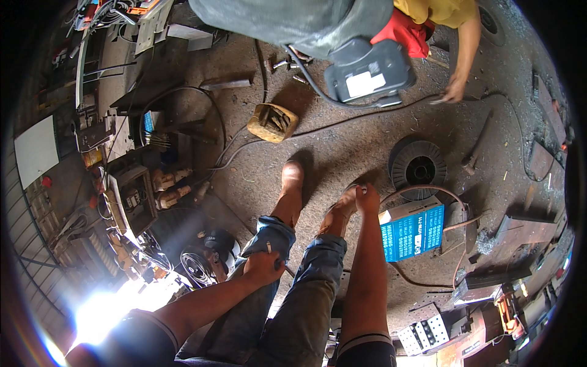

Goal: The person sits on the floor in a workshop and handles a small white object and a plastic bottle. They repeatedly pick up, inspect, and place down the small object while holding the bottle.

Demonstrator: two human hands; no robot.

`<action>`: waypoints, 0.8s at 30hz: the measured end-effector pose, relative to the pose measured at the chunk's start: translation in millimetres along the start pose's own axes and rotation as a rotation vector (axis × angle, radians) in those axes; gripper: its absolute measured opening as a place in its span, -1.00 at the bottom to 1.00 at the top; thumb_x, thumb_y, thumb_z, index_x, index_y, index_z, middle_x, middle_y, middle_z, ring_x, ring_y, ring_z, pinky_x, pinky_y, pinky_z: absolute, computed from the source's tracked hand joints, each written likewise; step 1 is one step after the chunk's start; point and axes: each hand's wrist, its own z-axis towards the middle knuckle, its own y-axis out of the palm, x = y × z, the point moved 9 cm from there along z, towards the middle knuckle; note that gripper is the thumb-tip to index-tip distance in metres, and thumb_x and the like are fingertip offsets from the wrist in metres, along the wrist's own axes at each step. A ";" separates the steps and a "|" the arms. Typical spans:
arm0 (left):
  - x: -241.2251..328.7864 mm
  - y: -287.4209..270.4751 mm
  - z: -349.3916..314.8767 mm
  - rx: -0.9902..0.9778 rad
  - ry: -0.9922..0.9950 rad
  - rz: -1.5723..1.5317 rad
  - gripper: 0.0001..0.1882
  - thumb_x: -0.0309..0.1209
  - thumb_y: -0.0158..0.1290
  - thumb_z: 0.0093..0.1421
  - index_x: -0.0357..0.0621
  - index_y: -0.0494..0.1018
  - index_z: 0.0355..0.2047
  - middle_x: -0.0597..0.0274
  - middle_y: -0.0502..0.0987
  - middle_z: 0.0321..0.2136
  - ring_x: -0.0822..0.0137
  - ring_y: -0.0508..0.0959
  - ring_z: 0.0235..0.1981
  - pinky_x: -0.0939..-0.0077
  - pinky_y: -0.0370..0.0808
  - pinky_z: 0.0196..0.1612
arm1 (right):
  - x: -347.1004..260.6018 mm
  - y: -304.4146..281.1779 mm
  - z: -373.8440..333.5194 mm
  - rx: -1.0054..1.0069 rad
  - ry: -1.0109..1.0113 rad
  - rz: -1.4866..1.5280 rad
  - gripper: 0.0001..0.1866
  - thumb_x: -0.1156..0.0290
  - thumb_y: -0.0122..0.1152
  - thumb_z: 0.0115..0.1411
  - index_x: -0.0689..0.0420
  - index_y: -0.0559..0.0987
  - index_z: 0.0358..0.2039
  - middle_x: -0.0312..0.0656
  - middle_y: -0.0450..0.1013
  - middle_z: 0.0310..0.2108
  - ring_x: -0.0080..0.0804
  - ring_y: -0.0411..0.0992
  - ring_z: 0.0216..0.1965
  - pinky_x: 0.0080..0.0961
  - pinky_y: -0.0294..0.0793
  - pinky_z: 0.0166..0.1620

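Note:
My left hand (263,268) rests by my left knee, over the rolled-up jeans (269,241). Its fingers are closed on a short pale stick (269,247) that looks like a cigarette. Farther forward and to the right, my right hand (367,199) is held closed beside my right foot (342,207). Whatever its curled fingers may hold is hidden. To the right of that hand stands a blue and white cardboard box (413,231). A black spool (419,165) lies on the floor just beyond it.
Ahead, a co-worker's hand (454,90) reaches to the floor near a cable. A dark plastic case (370,76) stands beside that person. A cut yellow container (273,123) holds short metal pieces. A hammer (479,147) lies at right; clutter and tools (137,199) crowd the left.

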 end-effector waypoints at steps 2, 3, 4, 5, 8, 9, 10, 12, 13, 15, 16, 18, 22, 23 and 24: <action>-0.5 -0.3 -0.4 0.003 -0.004 -0.003 -0.69 -0.11 0.17 0.18 -0.11 0.55 -0.37 -0.10 0.61 -0.54 -0.11 0.66 -0.44 -0.02 0.61 -0.31 | -3.4 0.5 -0.7 -0.005 -0.002 0.002 -0.55 0.03 0.23 0.26 0.22 0.61 -0.16 0.17 0.61 -0.18 0.21 0.57 -0.10 -0.01 0.54 -0.03; -1.7 1.2 -0.5 -0.004 -0.006 -0.004 -0.69 -0.10 0.17 0.18 -0.10 0.55 -0.36 -0.09 0.61 -0.54 -0.11 0.66 -0.44 -0.03 0.61 -0.31 | -4.8 2.4 0.0 -0.009 -0.006 0.003 -0.54 0.03 0.23 0.25 0.22 0.61 -0.16 0.17 0.61 -0.18 0.21 0.57 -0.10 -0.01 0.54 -0.03; -2.6 2.9 -0.3 -0.011 -0.008 -0.005 -0.69 -0.10 0.16 0.18 -0.10 0.55 -0.35 -0.09 0.61 -0.54 -0.11 0.66 -0.44 -0.03 0.61 -0.31 | -6.2 2.2 -0.3 0.008 -0.012 0.000 -0.54 0.03 0.23 0.25 0.22 0.61 -0.15 0.18 0.61 -0.18 0.22 0.57 -0.09 0.00 0.54 -0.03; -3.4 4.6 -0.7 -0.018 -0.010 -0.006 -0.69 -0.10 0.16 0.18 -0.09 0.55 -0.34 -0.09 0.61 -0.54 -0.11 0.66 -0.43 -0.03 0.61 -0.30 | -6.8 0.9 -1.5 0.025 -0.019 -0.003 -0.54 0.03 0.23 0.26 0.22 0.61 -0.14 0.19 0.61 -0.18 0.22 0.57 -0.09 0.00 0.54 -0.03; -1.1 5.4 -0.4 -0.057 -0.028 0.012 -0.69 -0.10 0.15 0.19 -0.08 0.55 -0.32 -0.08 0.62 -0.53 -0.10 0.67 -0.43 -0.03 0.61 -0.30 | -2.8 -0.5 -4.3 0.066 -0.046 -0.024 -0.53 0.02 0.23 0.26 0.22 0.62 -0.12 0.21 0.60 -0.17 0.23 0.57 -0.09 0.01 0.54 -0.03; -1.6 6.0 -1.2 -0.061 -0.031 -0.001 -0.70 -0.10 0.15 0.19 -0.08 0.55 -0.32 -0.08 0.62 -0.53 -0.10 0.67 -0.43 -0.03 0.61 -0.30 | -8.4 -3.8 -5.1 0.073 -0.058 -0.035 -0.53 0.02 0.22 0.26 0.22 0.62 -0.11 0.22 0.60 -0.17 0.23 0.57 -0.09 0.01 0.53 -0.03; -2.2 6.5 -1.9 -0.066 -0.034 -0.015 -0.70 -0.10 0.15 0.19 -0.08 0.56 -0.32 -0.08 0.62 -0.53 -0.10 0.67 -0.43 -0.03 0.61 -0.30 | -10.9 -0.1 -2.7 -0.004 -0.033 -0.065 -0.50 0.01 0.20 0.27 0.23 0.60 -0.06 0.22 0.60 -0.15 0.23 0.56 -0.07 0.02 0.52 0.00; -4.6 7.5 -2.6 -0.068 -0.039 -0.029 -0.70 -0.10 0.15 0.18 -0.08 0.55 -0.31 -0.08 0.62 -0.53 -0.10 0.67 -0.43 -0.03 0.61 -0.30 | -11.8 5.1 -0.8 -0.159 0.020 -0.129 -0.43 -0.02 0.15 0.30 0.25 0.56 0.04 0.22 0.59 -0.10 0.23 0.54 -0.02 0.03 0.49 0.07; -6.4 7.9 -3.0 -0.065 -0.042 -0.029 -0.70 -0.10 0.15 0.18 -0.08 0.55 -0.31 -0.08 0.62 -0.53 -0.10 0.67 -0.43 -0.03 0.61 -0.30 | -16.0 2.6 -1.1 -0.151 0.017 -0.123 -0.44 -0.01 0.16 0.30 0.25 0.56 0.02 0.22 0.59 -0.12 0.24 0.54 -0.03 0.04 0.50 0.06; -9.1 8.5 -3.5 -0.063 -0.044 -0.036 -0.70 -0.10 0.15 0.18 -0.07 0.55 -0.31 -0.08 0.62 -0.53 -0.11 0.67 -0.42 -0.03 0.61 -0.30 | -20.2 0.4 -2.1 -0.134 0.012 -0.110 -0.47 0.00 0.17 0.29 0.26 0.57 -0.02 0.23 0.59 -0.15 0.25 0.55 -0.07 0.06 0.50 0.03; -9.9 8.5 -3.5 -0.064 -0.044 -0.041 -0.70 -0.10 0.15 0.18 -0.07 0.55 -0.31 -0.08 0.62 -0.53 -0.11 0.67 -0.42 -0.04 0.61 -0.29 | -20.5 0.8 -1.5 -0.131 0.008 -0.116 -0.48 0.00 0.18 0.28 0.24 0.58 -0.03 0.23 0.59 -0.16 0.25 0.55 -0.07 0.05 0.51 0.02; -12.1 7.7 -3.1 -0.067 -0.048 -0.050 -0.70 -0.10 0.15 0.18 -0.06 0.55 -0.30 -0.08 0.62 -0.52 -0.11 0.67 -0.42 -0.05 0.61 -0.29 | -22.2 2.5 1.7 -0.125 -0.001 -0.128 -0.49 0.01 0.20 0.27 0.21 0.60 -0.03 0.23 0.60 -0.17 0.24 0.56 -0.07 0.02 0.53 -0.01; -17.2 2.8 -2.8 -0.060 -0.064 -0.058 -0.70 -0.10 0.15 0.18 -0.07 0.56 -0.31 -0.09 0.62 -0.51 -0.12 0.67 -0.41 -0.07 0.61 -0.29 | -44.9 8.8 1.1 -0.023 -0.080 -0.066 -0.52 0.04 0.21 0.28 0.26 0.62 -0.10 0.21 0.60 -0.16 0.25 0.56 -0.09 0.03 0.51 0.03; -18.4 1.3 -2.9 -0.055 -0.068 -0.056 -0.70 -0.10 0.15 0.18 -0.07 0.56 -0.31 -0.09 0.62 -0.51 -0.12 0.67 -0.41 -0.07 0.61 -0.29 | -49.1 12.1 1.7 -0.039 -0.082 -0.061 -0.51 0.04 0.22 0.28 0.28 0.63 -0.09 0.20 0.60 -0.14 0.23 0.56 -0.07 0.00 0.51 0.05; -18.4 0.1 -2.1 -0.053 -0.064 -0.053 -0.70 -0.10 0.15 0.18 -0.08 0.56 -0.31 -0.09 0.63 -0.51 -0.12 0.67 -0.42 -0.07 0.60 -0.29 | -43.3 16.8 2.9 -0.051 -0.080 -0.055 -0.50 0.04 0.23 0.28 0.29 0.64 -0.09 0.20 0.60 -0.12 0.22 0.56 -0.06 -0.02 0.52 0.06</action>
